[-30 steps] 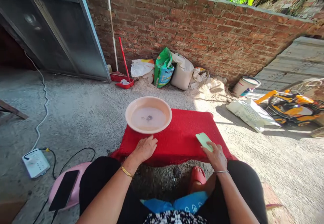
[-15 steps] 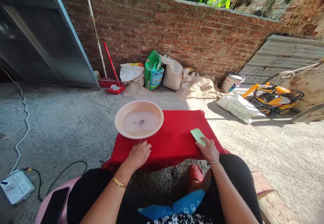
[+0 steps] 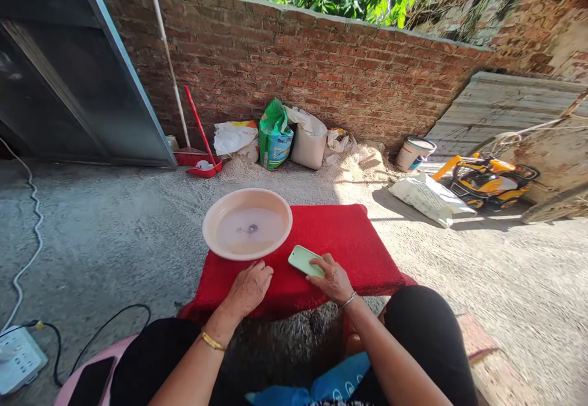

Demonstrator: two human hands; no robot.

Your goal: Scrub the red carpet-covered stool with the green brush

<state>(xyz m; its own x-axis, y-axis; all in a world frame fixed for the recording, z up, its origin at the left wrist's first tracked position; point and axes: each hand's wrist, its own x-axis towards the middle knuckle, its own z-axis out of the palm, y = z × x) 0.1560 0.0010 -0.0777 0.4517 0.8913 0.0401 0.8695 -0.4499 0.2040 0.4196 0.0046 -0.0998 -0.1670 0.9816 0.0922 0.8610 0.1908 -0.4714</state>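
Observation:
A light green phone case [image 3: 305, 260] is gripped by one end in my right hand [image 3: 333, 279], thumb on the near side and fingers on the far side. It is tilted over the red cloth [image 3: 340, 228]; whether a phone is inside I cannot tell. My left hand [image 3: 249, 288] rests by the front rim of a pale pink basin [image 3: 214, 210], its fingers curled in and the palm hidden. Cloudy water [image 3: 248, 229] fills part of the basin, with a small dark patch in it.
The cloth covers a low table before my knees. A pink stool [image 3: 110, 369] with a black phone [image 3: 92, 384] stands at left, near a power strip [image 3: 21, 360]. Sacks [image 3: 309, 142], a red dustpan [image 3: 206, 170] and a bucket [image 3: 414, 154] line the brick wall [image 3: 331, 69].
My right hand has brought the phone case leftward across the cloth, towards the left hand, and turned it. The left hand and the basin have hardly moved; the view has shifted slightly.

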